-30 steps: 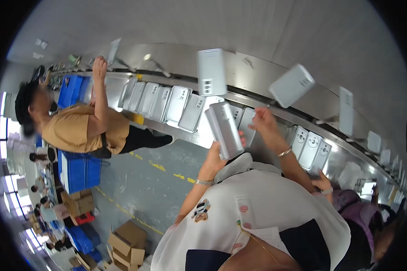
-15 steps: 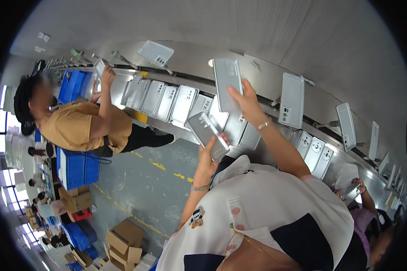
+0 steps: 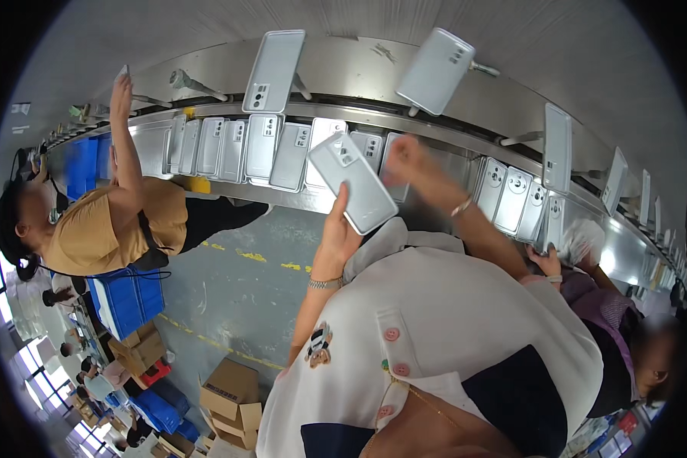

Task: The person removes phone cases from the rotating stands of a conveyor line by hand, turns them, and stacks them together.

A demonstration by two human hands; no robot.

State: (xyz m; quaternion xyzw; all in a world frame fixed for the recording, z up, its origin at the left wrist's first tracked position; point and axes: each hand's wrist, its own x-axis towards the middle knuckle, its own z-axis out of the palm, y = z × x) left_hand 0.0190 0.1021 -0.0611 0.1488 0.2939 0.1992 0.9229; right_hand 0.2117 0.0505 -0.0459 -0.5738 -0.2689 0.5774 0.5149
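Note:
A silver phone back cover (image 3: 351, 179) with camera holes at one end is held tilted in my left hand (image 3: 338, 233), the thumb lying across its face. My right hand (image 3: 414, 162) is blurred by motion beside a row of similar covers, so its fingers and anything in them cannot be made out. That row of silver phone back covers (image 3: 288, 156) stands close together in the metal trough (image 3: 450, 166) before me. Above the trough, one cover (image 3: 275, 72) is propped on a stand, and another cover (image 3: 435, 72) sits tilted on the stand to its right.
More covers on stands (image 3: 557, 145) continue along the line to the right. A person in a tan shirt (image 3: 99, 229) works at the left; another in purple (image 3: 599, 305) is close on my right. Blue crates (image 3: 133, 298) and cardboard boxes (image 3: 233, 382) stand on the floor.
The cover raised in my right hand no longer shows there, and that hand has come down toward the row. My left hand's cover now faces up more fully. The view has shifted.

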